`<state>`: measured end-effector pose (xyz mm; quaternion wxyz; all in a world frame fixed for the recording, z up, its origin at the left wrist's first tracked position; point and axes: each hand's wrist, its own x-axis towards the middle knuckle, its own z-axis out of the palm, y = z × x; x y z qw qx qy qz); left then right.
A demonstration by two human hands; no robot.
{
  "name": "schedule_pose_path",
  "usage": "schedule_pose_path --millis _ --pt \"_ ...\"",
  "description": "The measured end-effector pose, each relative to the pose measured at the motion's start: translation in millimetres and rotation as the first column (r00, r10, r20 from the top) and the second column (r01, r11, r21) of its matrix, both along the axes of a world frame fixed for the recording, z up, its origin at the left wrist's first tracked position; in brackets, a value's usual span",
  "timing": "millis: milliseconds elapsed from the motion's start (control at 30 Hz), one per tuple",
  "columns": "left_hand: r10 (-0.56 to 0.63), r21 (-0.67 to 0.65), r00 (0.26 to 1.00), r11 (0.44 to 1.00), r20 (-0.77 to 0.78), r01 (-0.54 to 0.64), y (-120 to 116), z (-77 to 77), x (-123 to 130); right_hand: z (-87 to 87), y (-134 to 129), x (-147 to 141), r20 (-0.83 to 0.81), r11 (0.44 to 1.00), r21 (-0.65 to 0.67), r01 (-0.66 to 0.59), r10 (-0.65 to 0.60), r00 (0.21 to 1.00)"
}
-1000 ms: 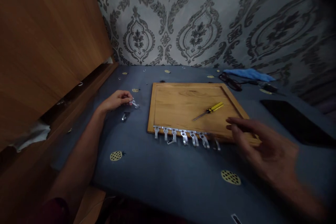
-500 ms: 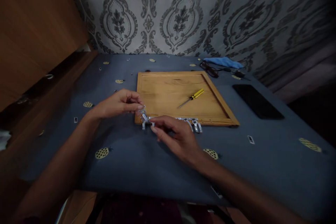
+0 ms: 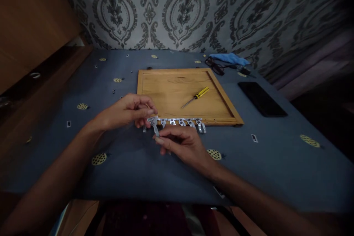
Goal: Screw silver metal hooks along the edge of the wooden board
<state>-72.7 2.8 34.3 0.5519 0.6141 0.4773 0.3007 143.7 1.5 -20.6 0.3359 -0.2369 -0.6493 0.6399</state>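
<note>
Between my two hands is a silver metal hook (image 3: 155,125) with a flat crosspiece at its top. My left hand (image 3: 129,110) is closed, thumb and fingers pinching the crosspiece end. The lower end of the hook is pinched by my right hand (image 3: 184,143), whose fingers are closed too. Just behind them lies a framed wooden board (image 3: 166,92). A row of similar metal hooks (image 3: 190,121) runs along its near edge, partly hidden by my right hand. On the board rests a screwdriver (image 3: 200,93) with a yellow and black handle.
To the right of the board lies a black phone-like slab (image 3: 262,99). Dark glasses (image 3: 215,67) and a blue cloth (image 3: 230,58) sit at the back by the patterned wall. Small dark bits (image 3: 113,91) lie left of the board. A wooden cabinet (image 3: 30,18) borders the left side.
The held hook has turned, so its flat crosspiece now faces me and its stem points down. My right hand has lowered slightly, showing more of the hook row. The view has shifted a little.
</note>
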Motion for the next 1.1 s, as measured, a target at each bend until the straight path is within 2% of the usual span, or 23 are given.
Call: schedule_pose_path --millis 133,367,500,600,700,767,833,900,1000,1100 --pt "0.028 0.001 0.999 1.000 0.015 -0.028 1 -2.6 -2 -1.1 2 0 -0.012 0.998 -0.057 -0.007 0.006 1.000" --pt "-0.009 0.015 1.000 1.000 -0.011 0.009 2 -5.3 -3 -2.0 4 3 -0.011 0.993 -0.115 0.003 -0.004 1.000" --pt "0.027 0.060 0.995 0.998 -0.101 -0.021 2 -1.6 -6 -2.3 4 3 -0.005 0.995 -0.099 0.008 -0.009 1.000" --pt "0.134 0.137 0.960 0.985 -0.245 -0.103 4 4.6 -15 -2.7 4 3 -0.002 0.996 -0.082 0.026 -0.026 1.000" --pt "0.328 0.242 0.845 0.939 -0.422 -0.243 8 8.9 -33 -3.2 5 3 -0.010 0.997 -0.073 0.039 -0.040 0.999" --pt "0.433 0.304 0.698 0.901 -0.570 -0.310 10 9.6 -47 -3.3 5 3 -0.010 0.997 -0.064 0.039 -0.039 0.999" --pt "0.451 0.342 0.521 0.892 -0.725 -0.297 12 9.2 -60 -2.7 5 4 0.001 0.998 -0.046 0.040 -0.040 0.999" --pt "0.449 0.356 0.411 0.890 -0.793 -0.284 13 8.4 -71 -1.7 5 4 0.026 0.999 -0.022 0.046 -0.045 0.999" --pt "0.425 0.341 0.342 0.897 -0.838 -0.279 13 6.2 -82 -0.2 5 4 0.065 0.999 0.001 0.047 -0.047 0.997" --pt "0.379 0.298 0.315 0.913 -0.870 -0.278 14 3.3 -89 -0.2 5 5 0.076 0.999 0.004 0.049 -0.050 0.996"
